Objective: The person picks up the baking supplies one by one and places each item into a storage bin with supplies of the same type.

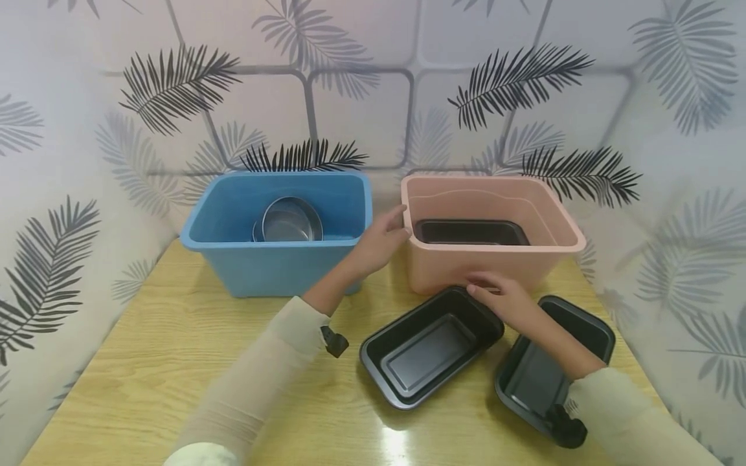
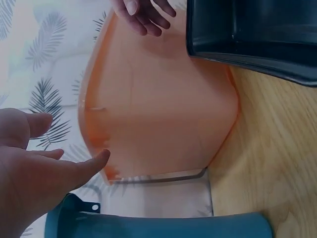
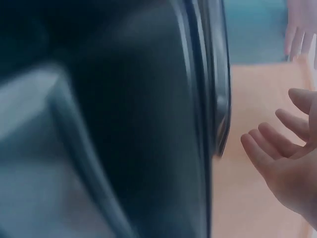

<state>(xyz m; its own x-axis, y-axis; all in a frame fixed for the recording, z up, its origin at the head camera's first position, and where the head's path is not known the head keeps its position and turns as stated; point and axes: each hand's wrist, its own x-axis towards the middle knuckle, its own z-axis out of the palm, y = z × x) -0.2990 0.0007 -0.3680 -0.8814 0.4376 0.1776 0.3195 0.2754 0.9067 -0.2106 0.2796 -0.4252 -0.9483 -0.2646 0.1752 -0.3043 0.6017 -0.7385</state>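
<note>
My left hand (image 1: 379, 243) is at the left end of the pink plastic bin (image 1: 454, 264), fingertips right by its rim. In the left wrist view the fingers of that hand (image 2: 44, 166) are spread and hold nothing. My right hand (image 1: 504, 299) hovers in front of the bin, above the far end of a dark loaf pan (image 1: 431, 353) lying tilted on the table. Loosely bent, empty fingers show on this hand (image 3: 290, 158) in the right wrist view. A second loaf pan (image 1: 583, 327) lies partly under the right forearm. Inside the pink bin sits another dark loaf pan (image 1: 472, 232).
A blue plastic bin (image 1: 280, 268) stands to the left of the pink one, with round metal tins (image 1: 289, 220) inside. Both bins stand near the back of the wooden table (image 1: 175, 362), close to a wall (image 1: 373, 103) with a leaf pattern.
</note>
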